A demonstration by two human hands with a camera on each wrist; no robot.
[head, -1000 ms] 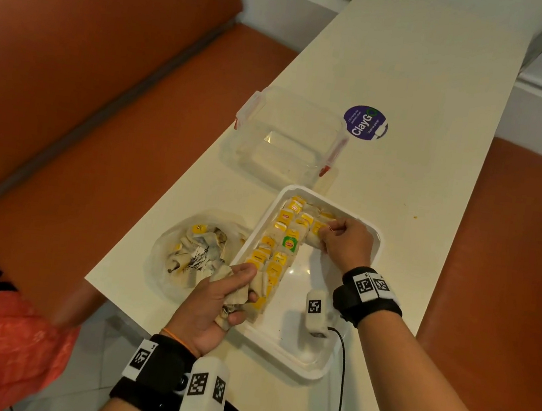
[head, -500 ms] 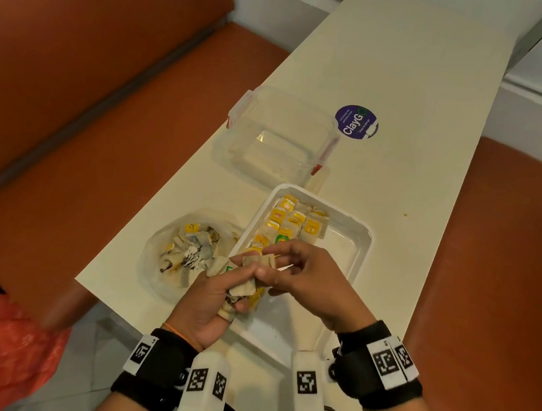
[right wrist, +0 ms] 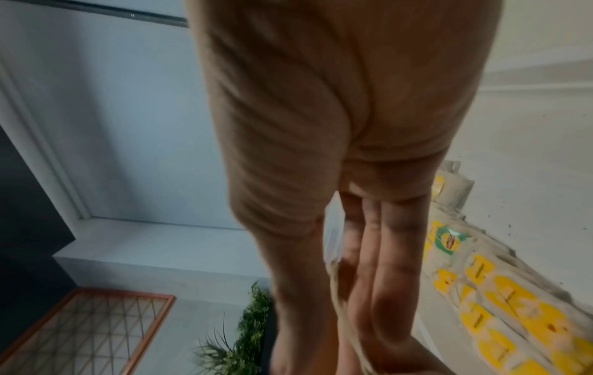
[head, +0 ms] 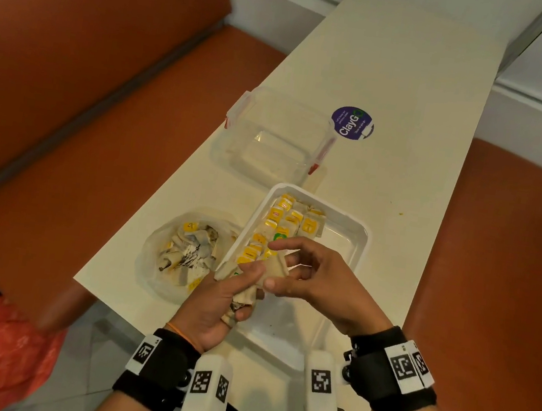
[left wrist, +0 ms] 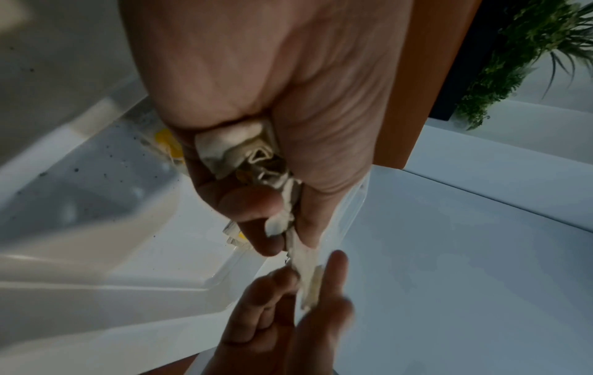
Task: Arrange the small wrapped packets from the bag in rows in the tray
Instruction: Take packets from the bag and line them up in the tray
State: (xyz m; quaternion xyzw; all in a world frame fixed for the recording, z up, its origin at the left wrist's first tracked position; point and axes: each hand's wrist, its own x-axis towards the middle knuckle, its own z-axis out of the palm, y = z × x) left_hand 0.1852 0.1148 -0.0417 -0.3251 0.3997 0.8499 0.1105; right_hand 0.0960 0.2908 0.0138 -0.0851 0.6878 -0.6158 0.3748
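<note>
A white tray lies on the cream table, with yellow-labelled packets in rows along its left and far side; the same rows of packets show in the right wrist view. A clear bag of loose packets sits left of the tray. Over the tray's near left part, my left hand grips a bunch of packets. My right hand pinches one beige packet at the top of that bunch, thumb under, fingers over. That packet stands between my right fingers.
A clear lidless box with red clips stands just beyond the tray. A round purple sticker lies on the table to its right. Orange bench seats run along both sides of the narrow table. The tray's right half is bare.
My right hand has come back from the far end of the rows to my left hand and taken hold of a packet in the bunch. My left hand has lifted slightly.
</note>
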